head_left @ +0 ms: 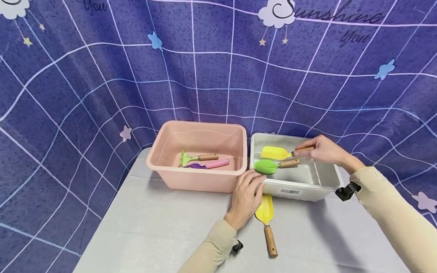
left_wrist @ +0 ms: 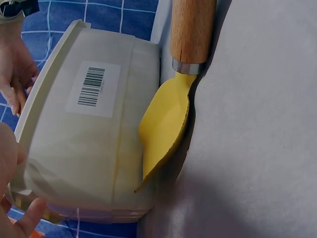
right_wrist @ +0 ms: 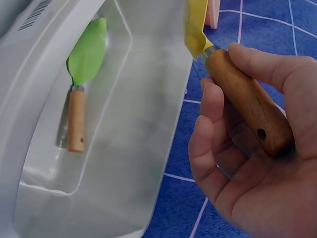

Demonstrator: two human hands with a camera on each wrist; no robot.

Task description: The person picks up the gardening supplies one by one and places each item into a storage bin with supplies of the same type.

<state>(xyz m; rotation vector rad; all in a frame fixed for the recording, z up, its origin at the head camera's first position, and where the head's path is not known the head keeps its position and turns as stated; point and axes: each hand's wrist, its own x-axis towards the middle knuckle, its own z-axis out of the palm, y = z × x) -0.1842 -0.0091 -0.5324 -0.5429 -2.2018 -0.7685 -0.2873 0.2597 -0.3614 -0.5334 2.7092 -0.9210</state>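
My right hand (head_left: 323, 150) holds a yellow scoop (head_left: 275, 153) by its wooden handle, above the grey bin (head_left: 296, 189). In the right wrist view, thumb and fingers wrap that wooden handle (right_wrist: 247, 99). Beneath it, a green trowel (head_left: 266, 166) with a wooden handle lies inside the bin. My left hand (head_left: 243, 197) rests its fingers on the bin's near left corner; in the left wrist view only part of that hand (left_wrist: 7, 163) shows. Beside it on the table lies a second yellow scoop (head_left: 265, 210), handle toward me.
Left of the grey bin stands a pink bin (head_left: 199, 182). Inside are a green rake (head_left: 185, 158) with a wooden handle and a purple tool with a pink handle (head_left: 217, 163). A blue patterned curtain (head_left: 213, 72) hangs behind the pale table (head_left: 146, 230).
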